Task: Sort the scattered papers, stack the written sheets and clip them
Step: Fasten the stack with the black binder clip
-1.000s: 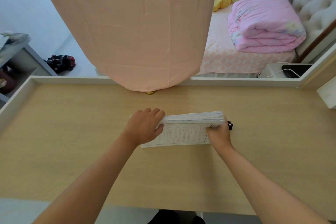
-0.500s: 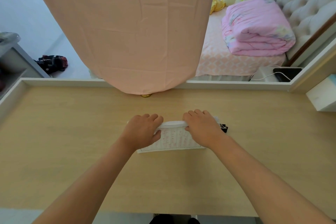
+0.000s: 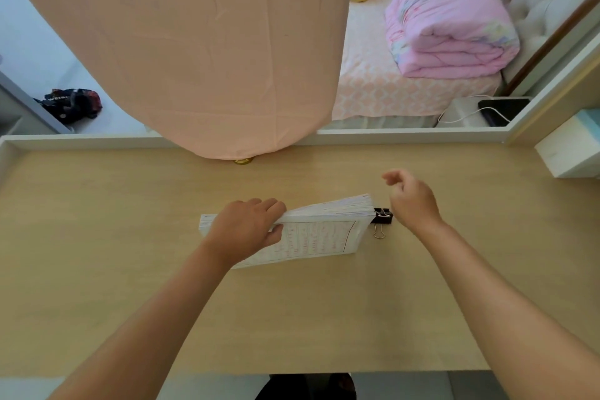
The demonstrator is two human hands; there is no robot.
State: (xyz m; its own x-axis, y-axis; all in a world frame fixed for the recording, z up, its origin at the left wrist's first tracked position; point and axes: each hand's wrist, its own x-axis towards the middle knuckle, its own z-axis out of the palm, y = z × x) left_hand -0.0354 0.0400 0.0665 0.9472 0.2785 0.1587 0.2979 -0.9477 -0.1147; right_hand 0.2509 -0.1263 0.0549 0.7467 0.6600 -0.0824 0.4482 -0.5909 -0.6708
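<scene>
A thick stack of written sheets (image 3: 319,234) stands tilted on its long edge in the middle of the wooden desk (image 3: 130,269), red writing facing me. My left hand (image 3: 246,227) grips the stack's left part, thumb on the front and fingers over the top edge. A black binder clip (image 3: 382,217) lies on the desk touching the stack's right end, one wire handle sticking out toward me. My right hand (image 3: 410,198) hovers just right of the clip, fingers loosely curled and empty, clear of both the clip and the paper.
A pink cloth (image 3: 194,42) hangs over the desk's far edge with a small gold object (image 3: 243,161) under it. A white box (image 3: 571,153) sits at the far right. Behind the raised desk rim (image 3: 406,132) are a bed with a folded pink quilt (image 3: 448,23) and a phone on a cable (image 3: 501,110).
My right hand has lifted off the top of the stack and moved right, past the binder clip. The left hand keeps its hold; the stack's right end is now uncovered.
</scene>
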